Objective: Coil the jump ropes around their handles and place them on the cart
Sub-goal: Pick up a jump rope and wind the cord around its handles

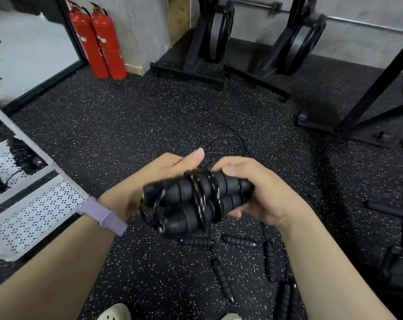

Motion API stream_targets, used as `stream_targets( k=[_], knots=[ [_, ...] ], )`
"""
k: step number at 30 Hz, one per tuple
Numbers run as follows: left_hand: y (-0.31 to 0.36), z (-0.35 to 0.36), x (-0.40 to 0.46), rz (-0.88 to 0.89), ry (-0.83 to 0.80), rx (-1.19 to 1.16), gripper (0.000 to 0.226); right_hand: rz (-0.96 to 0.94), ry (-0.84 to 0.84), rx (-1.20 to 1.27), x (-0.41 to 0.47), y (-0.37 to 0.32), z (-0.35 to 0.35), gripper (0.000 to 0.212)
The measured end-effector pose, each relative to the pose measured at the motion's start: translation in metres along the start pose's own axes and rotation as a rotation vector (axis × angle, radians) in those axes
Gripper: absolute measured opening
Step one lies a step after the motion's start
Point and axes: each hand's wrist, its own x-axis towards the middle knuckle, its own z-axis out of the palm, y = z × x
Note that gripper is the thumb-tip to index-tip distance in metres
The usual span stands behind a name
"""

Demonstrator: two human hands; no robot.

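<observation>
Head view: both hands grasp a pair of black foam handles [195,199] held side by side above the floor [126,125], rope [202,192] coiled round their middle. The left hand [154,179] holds one end, the right hand [253,188] the other. More jump ropes [239,241] lie on the floor below; the white cart [34,215] stands at left.

Both hands, left [149,179] and right [262,190], hold a pair of handles [195,202] side by side above the floor [126,125]. More jump ropes [239,241] lie below them. The cart [34,204] stands to the left, two fire extinguishers [99,42] against the far wall.
</observation>
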Motion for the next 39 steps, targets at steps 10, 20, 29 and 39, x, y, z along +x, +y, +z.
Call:
stream_targets(
  k=[10, 20, 29, 39],
  knots=[
    [-0.007, 0.018, 0.008, 0.131, 0.351, 0.47, 0.035, -0.096, 0.336, 0.306, 0.011, 0.002, -0.002, 0.033],
    [-0.013, 0.005, -0.001, 0.117, 0.445, 0.885, 0.03, -0.007, 0.928, 0.075, 0.012, 0.006, -0.019, 0.019],
    [-0.01, -0.01, -0.007, 0.115, 0.445, 1.021, 0.04, 0.214, 0.797, -0.786, 0.003, 0.012, -0.024, 0.02],
    [-0.023, -0.015, 0.0, 0.177, 0.281, 0.793, 0.037, 0.28, 0.228, -0.463, 0.006, 0.006, -0.002, 0.024]
  ],
)
